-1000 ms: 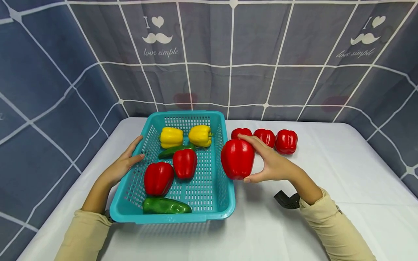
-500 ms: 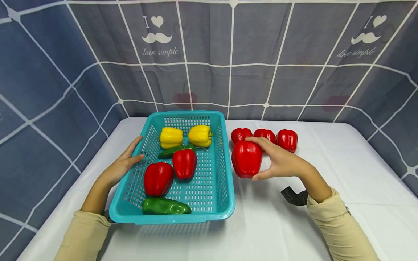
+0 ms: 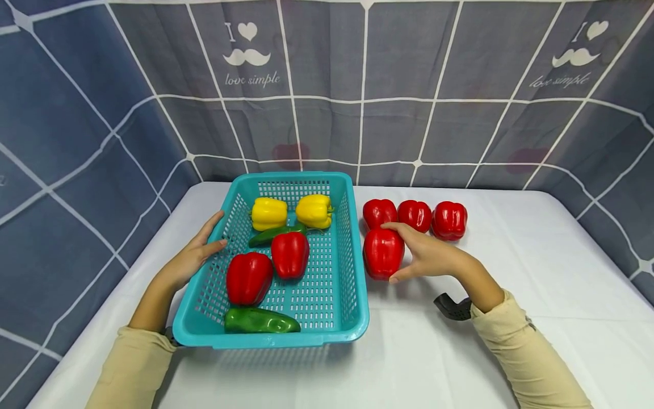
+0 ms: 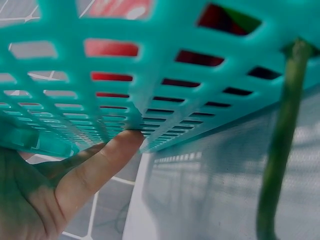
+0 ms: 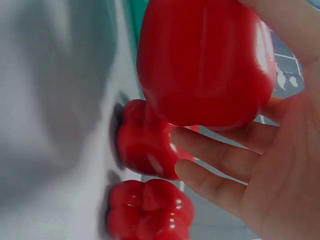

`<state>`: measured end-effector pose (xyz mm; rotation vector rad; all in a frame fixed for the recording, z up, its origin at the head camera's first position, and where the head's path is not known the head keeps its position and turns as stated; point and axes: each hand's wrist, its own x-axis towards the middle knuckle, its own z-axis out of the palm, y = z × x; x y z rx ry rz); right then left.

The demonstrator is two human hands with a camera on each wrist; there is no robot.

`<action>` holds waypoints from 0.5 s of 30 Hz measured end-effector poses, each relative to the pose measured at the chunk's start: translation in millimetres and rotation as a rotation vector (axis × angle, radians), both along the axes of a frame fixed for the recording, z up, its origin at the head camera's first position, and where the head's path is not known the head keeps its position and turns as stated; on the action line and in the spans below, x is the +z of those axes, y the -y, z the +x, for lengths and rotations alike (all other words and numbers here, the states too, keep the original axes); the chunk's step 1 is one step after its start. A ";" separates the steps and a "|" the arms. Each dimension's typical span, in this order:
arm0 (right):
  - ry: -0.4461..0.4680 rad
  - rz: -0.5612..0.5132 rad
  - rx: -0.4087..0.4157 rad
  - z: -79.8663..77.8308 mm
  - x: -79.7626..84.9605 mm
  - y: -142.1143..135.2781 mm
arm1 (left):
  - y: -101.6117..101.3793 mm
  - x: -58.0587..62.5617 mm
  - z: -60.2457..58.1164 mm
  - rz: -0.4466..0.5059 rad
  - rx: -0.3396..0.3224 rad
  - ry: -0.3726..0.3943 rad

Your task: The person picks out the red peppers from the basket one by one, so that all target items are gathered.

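Red and shiny, a big pepper is in the right hand, just to the right of the basket. The thumb presses the near side of this pepper and the fingers reach around its far side, so it is pinched between them; in the right wrist view, two lower fingers are spread apart below it. Whether the pepper touches the table I cannot tell. The left hand rests at the left wall of the turquoise plastic basket, with thumb and forefinger spread apart at the rim; the other fingers are mostly hidden, so I cannot tell how they lie. Inside the basket, two yellow peppers lie at the far end, a thin green chili just before them, then two red peppers, and a thick green pepper along the near wall. In the left wrist view, a green stem comes out through an opening of the basket. Behind the held pepper, three smaller red peppers stand in a row on the white cloth, before a grey checked curtain.
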<state>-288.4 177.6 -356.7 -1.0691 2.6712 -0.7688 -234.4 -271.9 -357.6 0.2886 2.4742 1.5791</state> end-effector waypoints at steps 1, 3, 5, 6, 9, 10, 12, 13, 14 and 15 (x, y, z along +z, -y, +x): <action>0.012 0.005 -0.003 -0.6 -1.1 0.3 | 0.0 -0.1 -0.2 0.001 -0.001 -0.001; 0.029 0.012 -0.007 -1.6 -2.7 1.1 | 0.0 -0.2 -0.4 0.001 -0.001 -0.003; 0.038 0.023 -0.010 -2.4 -3.8 2.0 | 0.2 -0.6 -0.5 0.002 -0.002 -0.002; 0.041 0.027 -0.012 -2.8 -4.2 2.2 | 0.3 -0.7 -0.6 0.003 -0.001 -0.001; 0.039 0.040 -0.018 -3.3 -4.6 2.7 | 0.5 -1.0 -0.7 0.007 -0.003 0.000; 0.040 0.041 -0.019 -3.5 -4.7 2.6 | 0.5 -1.2 -0.8 0.009 -0.003 -0.001; 0.042 0.040 -0.020 -3.9 -4.9 2.4 | 0.5 -1.5 -0.9 0.011 -0.003 -0.001; 0.045 0.040 -0.020 -4.0 -5.0 2.4 | 0.5 -1.7 -0.9 0.012 -0.003 -0.002; 0.049 0.039 -0.021 -4.2 -5.1 2.2 | 0.5 -1.7 -0.9 0.013 -0.003 -0.003; 0.052 0.041 -0.021 -4.5 -5.4 1.9 | 0.5 -1.8 -0.9 0.014 -0.003 -0.003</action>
